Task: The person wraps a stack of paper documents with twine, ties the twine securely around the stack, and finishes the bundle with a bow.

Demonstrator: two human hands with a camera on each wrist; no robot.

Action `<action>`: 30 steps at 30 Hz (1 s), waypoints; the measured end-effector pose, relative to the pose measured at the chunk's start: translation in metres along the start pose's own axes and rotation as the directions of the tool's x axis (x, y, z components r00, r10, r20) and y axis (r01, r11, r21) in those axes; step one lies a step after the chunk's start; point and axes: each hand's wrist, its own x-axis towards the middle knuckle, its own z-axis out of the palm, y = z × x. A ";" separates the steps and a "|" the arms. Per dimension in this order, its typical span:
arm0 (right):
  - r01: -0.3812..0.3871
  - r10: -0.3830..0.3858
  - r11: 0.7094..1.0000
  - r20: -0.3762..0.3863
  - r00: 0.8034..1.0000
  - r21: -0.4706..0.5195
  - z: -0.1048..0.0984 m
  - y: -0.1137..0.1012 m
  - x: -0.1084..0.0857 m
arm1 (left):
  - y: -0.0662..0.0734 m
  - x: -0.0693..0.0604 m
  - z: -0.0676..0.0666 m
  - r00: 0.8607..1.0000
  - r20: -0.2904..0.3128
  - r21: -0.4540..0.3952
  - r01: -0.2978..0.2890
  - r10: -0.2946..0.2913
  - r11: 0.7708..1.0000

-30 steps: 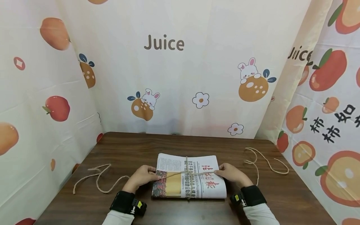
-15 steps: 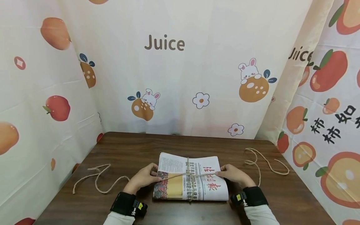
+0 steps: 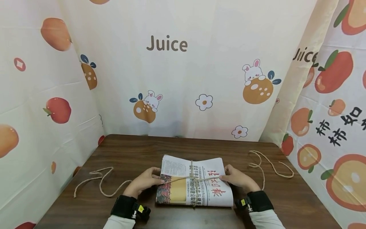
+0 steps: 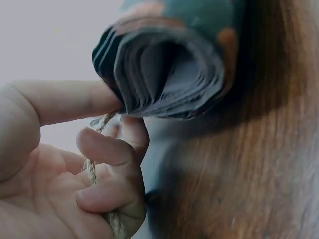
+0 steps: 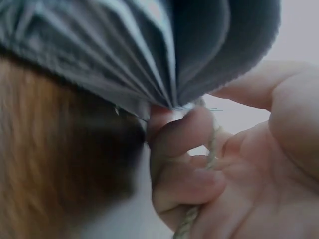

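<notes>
A folded newspaper bundle [image 3: 177,190] lies near the middle of the table in the head view. Twine [image 3: 192,165] crosses its top in two directions, meeting near the centre. At the bundle's left edge, my left hand [image 3: 144,182] holds one stretch of the twine. My right hand [image 3: 239,178] holds the opposite stretch at the right edge. In the left wrist view, twine [image 4: 91,172] passes among curled fingers, beside the rolled paper end [image 4: 169,74]. The right wrist view likewise shows twine [image 5: 213,144] running through curled fingers, below the layered sheets [image 5: 114,55]. The bundle's underside is hidden.
One loose twine tail [image 3: 100,184] curves over the brown wooden table [image 3: 137,146] on the left. Another tail [image 3: 258,163] loops at the right. Fruit-printed curtains [image 3: 183,73] stand behind and beside the table. Both wrists wear black bands [image 3: 124,205].
The bundle has shifted slightly right, and its front edge sits a little nearer me. Both hands keep hold of the twine at the bundle's edges. The loose tails have barely moved.
</notes>
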 end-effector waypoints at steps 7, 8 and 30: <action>-0.032 0.003 0.966 0.115 0.993 0.257 -0.006 0.015 0.007 | -0.001 0.003 -0.008 0.993 0.117 -0.004 -0.010 0.011 1.000; -0.032 -0.006 0.963 0.141 0.990 0.269 -0.008 0.015 0.008 | -0.001 0.003 -0.009 0.991 0.131 -0.006 -0.017 0.017 1.000; -0.005 -0.013 0.991 0.130 0.991 0.131 -0.007 0.002 0.001 | -0.004 0.004 -0.009 0.990 0.133 -0.112 -0.032 0.047 0.993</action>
